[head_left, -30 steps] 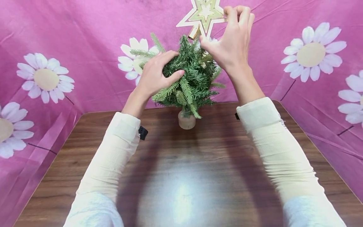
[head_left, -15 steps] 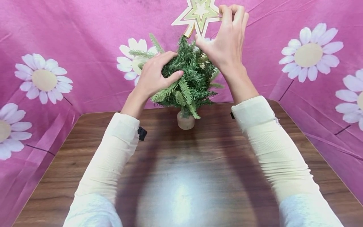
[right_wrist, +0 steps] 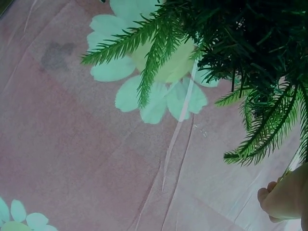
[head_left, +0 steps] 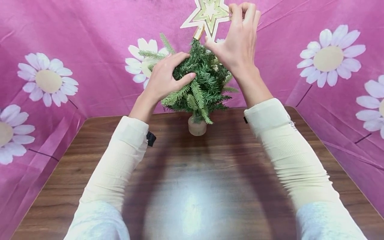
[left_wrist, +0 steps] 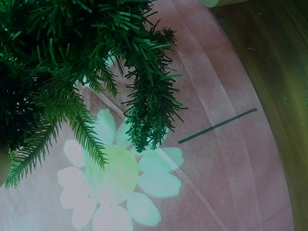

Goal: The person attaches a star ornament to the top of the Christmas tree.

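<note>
A small green artificial Christmas tree (head_left: pixel 207 83) stands upright on a round pale wooden base (head_left: pixel 197 127). My left hand (head_left: pixel 165 75) holds the tree's left side in the upper half; its thumb lies across the front and its fingertips are lost among the branches. With thumb and fingers, my right hand (head_left: pixel 238 43) pinches the right side of a white-and-gold star tree topper (head_left: pixel 210 12). The topper's gold tube (head_left: pixel 198 32) meets the tree's tip, leaning slightly. The star's top point is cut off by the head view. In the right wrist view, fingers (right_wrist: pixel 284 197) show below the branches (right_wrist: pixel 264 130).
A brown wood-grain table (head_left: pixel 168 160) carries the tree near its back edge. Behind and at both sides hangs a pink cloth (head_left: pixel 99 40) printed with white daisies (head_left: pixel 328 56). Black wrist devices (head_left: pixel 151 138) sit by the sleeve cuffs.
My right hand has moved a little left with the star, bringing its gold tube from just right of the tree's tip onto it. The left hand has stayed on the tree.
</note>
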A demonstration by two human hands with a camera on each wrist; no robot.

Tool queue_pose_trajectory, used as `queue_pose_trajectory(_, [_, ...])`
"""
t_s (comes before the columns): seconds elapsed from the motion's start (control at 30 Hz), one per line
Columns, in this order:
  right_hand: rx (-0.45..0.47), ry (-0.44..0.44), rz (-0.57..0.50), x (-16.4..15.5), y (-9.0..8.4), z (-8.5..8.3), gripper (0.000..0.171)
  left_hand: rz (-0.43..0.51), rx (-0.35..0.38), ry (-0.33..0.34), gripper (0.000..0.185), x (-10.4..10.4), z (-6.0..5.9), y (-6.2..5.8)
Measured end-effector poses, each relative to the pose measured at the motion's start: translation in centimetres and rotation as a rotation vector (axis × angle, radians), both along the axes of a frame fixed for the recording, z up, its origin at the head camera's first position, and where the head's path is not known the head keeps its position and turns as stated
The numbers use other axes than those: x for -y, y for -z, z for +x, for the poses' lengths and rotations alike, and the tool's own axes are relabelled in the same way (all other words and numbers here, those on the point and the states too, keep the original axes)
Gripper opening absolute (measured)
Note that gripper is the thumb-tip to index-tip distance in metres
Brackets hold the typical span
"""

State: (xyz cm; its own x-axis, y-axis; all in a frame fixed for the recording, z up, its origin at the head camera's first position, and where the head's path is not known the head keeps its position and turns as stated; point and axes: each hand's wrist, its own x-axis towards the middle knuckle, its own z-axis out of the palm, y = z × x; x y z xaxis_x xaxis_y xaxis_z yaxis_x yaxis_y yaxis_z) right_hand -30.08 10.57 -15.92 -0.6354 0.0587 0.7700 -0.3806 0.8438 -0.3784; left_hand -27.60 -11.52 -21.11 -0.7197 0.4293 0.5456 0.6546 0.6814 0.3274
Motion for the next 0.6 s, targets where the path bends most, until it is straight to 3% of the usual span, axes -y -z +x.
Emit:
queue_pose_trajectory(0.3, [-0.022,-0.017,0.039,-1.2,-0.6,0.2,0.072,-0.002,-0.016,0.029,0.069,-0.7,-0.3,-0.5])
queue_pose_trajectory(0.6, [-0.013,-0.052,0.103,-1.4,-0.5,0.5,0.074,-0.006,-0.012,0.042,0.069,-1.1,-0.2,-0.2])
